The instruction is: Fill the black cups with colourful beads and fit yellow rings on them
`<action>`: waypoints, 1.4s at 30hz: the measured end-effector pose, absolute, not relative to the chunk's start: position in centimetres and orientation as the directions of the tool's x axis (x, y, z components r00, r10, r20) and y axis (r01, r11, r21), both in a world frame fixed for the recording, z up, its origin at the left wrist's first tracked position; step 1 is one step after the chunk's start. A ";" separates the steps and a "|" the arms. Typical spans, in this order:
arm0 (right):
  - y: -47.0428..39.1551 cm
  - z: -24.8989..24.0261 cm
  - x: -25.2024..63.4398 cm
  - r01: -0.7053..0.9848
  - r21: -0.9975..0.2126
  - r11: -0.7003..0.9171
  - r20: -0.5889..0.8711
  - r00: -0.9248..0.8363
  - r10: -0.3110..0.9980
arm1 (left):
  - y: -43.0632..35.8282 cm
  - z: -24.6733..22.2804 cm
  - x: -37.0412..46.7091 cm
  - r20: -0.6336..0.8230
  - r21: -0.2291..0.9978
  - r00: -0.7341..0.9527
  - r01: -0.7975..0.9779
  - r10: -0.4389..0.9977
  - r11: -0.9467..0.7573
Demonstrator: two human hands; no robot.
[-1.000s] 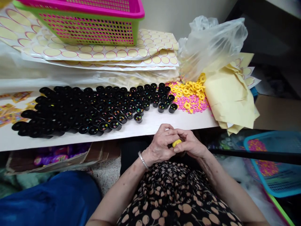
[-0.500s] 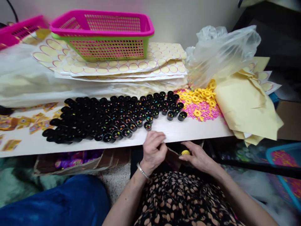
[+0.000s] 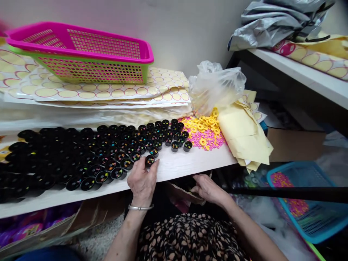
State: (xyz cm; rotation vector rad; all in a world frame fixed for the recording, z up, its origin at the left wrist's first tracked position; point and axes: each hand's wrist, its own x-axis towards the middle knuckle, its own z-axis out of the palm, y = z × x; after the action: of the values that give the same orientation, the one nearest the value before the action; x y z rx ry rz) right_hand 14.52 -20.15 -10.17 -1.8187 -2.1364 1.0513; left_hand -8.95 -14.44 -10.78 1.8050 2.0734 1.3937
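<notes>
My left hand (image 3: pixel 143 181) has its thumb and fingers closed around a small black cup (image 3: pixel 149 161) at the front of a large group. Coloured bits lie inside this cup, which stands upright on the white table. Many similar black cups (image 3: pixel 103 176) crowd the table to the left and behind. My right hand (image 3: pixel 208 187) is just below the table's front edge, over an open cardboard box (image 3: pixel 187 195). Its fingers are curled, and what they hold, if anything, is hidden.
Pink pellets (image 3: pixel 210 139) and yellow rings (image 3: pixel 201 125) lie in a pile at the right. Behind stand a pink and green basket (image 3: pixel 92 69) and a clear plastic bag (image 3: pixel 217 83). Yellow paper (image 3: pixel 241 127) overhangs the edge. A blue basket (image 3: pixel 304 232) sits lower right.
My left hand has moved from the table edge to a cup and closed on it. My right hand has lowered slightly, and the yellow piece in it no longer shows. The view has shifted right.
</notes>
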 end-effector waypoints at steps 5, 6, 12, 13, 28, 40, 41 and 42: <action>-18.0 -7.1 15.9 0.700 -0.713 0.045 -0.017 -0.081 0.997 | -14.8 -10.0 -7.4 0.454 0.700 -0.168 0.675 0.875 -0.234; -17.1 -7.0 16.2 0.737 -0.674 0.045 0.110 0.040 0.993 | -15.0 -9.9 -6.9 0.427 0.726 -0.135 0.641 0.894 -0.250; -12.8 -8.7 18.0 0.876 -0.482 -0.019 0.328 0.201 0.923 | -15.0 -9.8 -4.1 0.283 0.841 -0.021 0.486 0.959 -0.238; -12.6 -9.0 18.2 0.887 -0.461 -0.024 0.318 0.191 0.929 | -14.9 -9.8 -3.9 0.283 0.842 -0.013 0.482 0.959 -0.242; -15.2 -8.8 14.9 0.763 -0.565 0.313 0.302 -0.161 0.939 | -14.8 -10.3 -3.8 0.188 0.881 0.023 0.437 0.982 -0.179; -15.8 -9.6 15.6 0.690 -0.648 0.322 0.320 -0.137 0.937 | -14.8 -10.4 -3.7 0.212 0.882 0.028 0.426 0.977 -0.203; -15.7 -9.5 15.4 0.717 -0.623 0.313 0.310 -0.141 0.940 | -14.8 -10.4 -3.7 0.215 0.879 0.031 0.428 0.976 -0.207; -15.6 -9.5 15.3 0.750 -0.587 0.305 0.297 -0.151 0.943 | -14.8 -10.4 -3.7 0.219 0.877 0.034 0.432 0.975 -0.212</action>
State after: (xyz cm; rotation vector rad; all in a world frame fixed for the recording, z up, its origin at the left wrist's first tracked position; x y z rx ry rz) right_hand 15.25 -15.62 -9.47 -1.4988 -1.9565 0.4011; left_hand -3.70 -14.82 -10.38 1.7056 1.4342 1.1410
